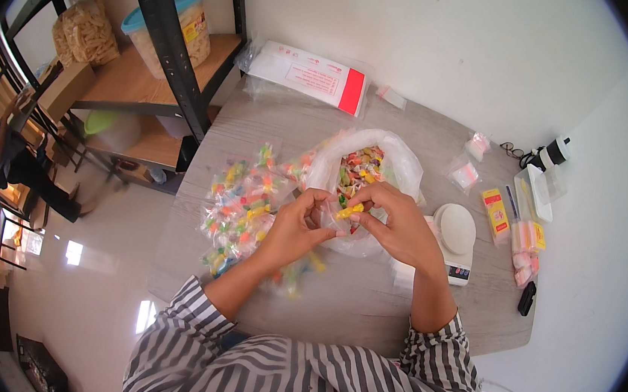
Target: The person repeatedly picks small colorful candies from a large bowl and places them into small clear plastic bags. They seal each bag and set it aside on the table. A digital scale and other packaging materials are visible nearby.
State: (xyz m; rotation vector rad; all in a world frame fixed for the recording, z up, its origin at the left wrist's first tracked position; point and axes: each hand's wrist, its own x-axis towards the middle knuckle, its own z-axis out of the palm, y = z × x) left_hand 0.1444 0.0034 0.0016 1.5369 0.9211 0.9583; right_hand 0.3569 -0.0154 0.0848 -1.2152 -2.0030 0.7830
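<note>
My right hand (pixel 401 227) pinches a yellow wrapped candy (pixel 349 211) between thumb and fingers. Facing it, my left hand (pixel 294 228) grips what looks like a small clear plastic bag (pixel 326 214), its edges hard to make out. Both hands are over the near side of a large clear plastic bag (pixel 403 148). Its mouth is spread wide, and wrapped candies (pixel 362 164) of several colours fill the inside. Left of my left hand lies a heap of small clear bags of candies (pixel 241 212). A white kitchen scale (pixel 455 232) stands beside my right wrist.
On the grey wooden table (pixel 337 311), a white-and-red packet (pixel 303 73) lies at the back. Small bag packs (pixel 464 175), a yellow-and-red box (pixel 495 213), a white tray (pixel 536 189) and a black stapler-like object (pixel 527 299) are rightward. A shelf (pixel 131 88) stands left; a person (pixel 27 168) is beyond.
</note>
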